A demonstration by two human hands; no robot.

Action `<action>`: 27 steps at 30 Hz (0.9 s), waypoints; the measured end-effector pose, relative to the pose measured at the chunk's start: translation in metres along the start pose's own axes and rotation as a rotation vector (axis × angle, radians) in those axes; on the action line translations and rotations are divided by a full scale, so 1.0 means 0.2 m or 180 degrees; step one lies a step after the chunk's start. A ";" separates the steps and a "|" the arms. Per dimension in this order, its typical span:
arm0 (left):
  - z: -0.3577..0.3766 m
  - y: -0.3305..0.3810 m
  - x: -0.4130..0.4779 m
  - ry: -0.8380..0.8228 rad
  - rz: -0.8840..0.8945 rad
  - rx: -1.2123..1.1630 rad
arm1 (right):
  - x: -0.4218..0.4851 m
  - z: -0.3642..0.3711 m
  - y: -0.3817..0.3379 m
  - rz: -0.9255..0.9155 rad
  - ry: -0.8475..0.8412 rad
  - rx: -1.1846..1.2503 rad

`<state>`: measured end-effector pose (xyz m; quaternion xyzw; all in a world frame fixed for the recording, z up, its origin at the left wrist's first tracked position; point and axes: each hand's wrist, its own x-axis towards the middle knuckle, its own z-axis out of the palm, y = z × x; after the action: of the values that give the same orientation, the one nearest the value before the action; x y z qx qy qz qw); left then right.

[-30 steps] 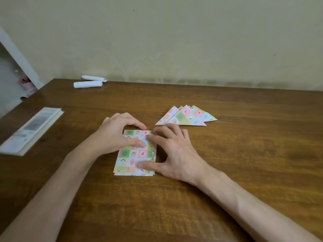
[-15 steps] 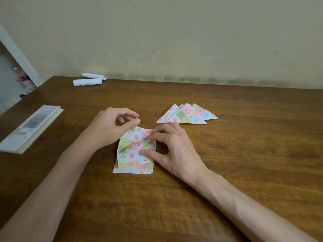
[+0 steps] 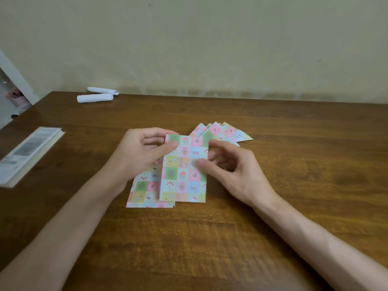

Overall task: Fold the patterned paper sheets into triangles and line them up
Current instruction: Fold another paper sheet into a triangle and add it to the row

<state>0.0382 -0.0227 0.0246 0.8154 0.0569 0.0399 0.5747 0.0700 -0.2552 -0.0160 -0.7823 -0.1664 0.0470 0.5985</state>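
One patterned sheet [image 3: 182,169] is held by both hands over the table [image 3: 294,185]

The sheet's top left edge is pinched by the left hand [image 3: 136,156] and its right edge by the right hand [image 3: 237,171] – thumbs on top; the stack of sheets [image 3: 144,192] is seen under it at 7 o'clock, the folded triangles [image 3: 226,133] are fanned at 1 o'clock, and two white rolls [image 3: 95,97] far off at 10 o'clock

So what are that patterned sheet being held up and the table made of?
Patterned sheet: likely thin printed paper with a matte finish; it has crisp straight edges and no glare. Table: wood or wood-look veneer, can't tell which; it shows brown grain streaks and a slight sheen.
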 end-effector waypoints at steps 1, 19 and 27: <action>0.03 0.01 -0.02 -0.0066 0.0055 -0.0125 | 0.00 -0.03 0.00 0.0109 0.0012 0.0223; 0.18 -0.01 -0.09 -0.0672 0.1684 0.1258 | -0.10 -0.44 -0.02 -0.2088 0.0084 -0.1744; 0.25 -0.12 -0.08 -0.0920 0.2201 0.2206 | -0.17 -0.39 0.09 -0.1533 -0.0965 -0.2035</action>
<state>0.0275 -0.0641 -0.0148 0.9265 -0.2864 0.0933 0.2257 0.0635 -0.3418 -0.0159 -0.8515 -0.4366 -0.0336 0.2885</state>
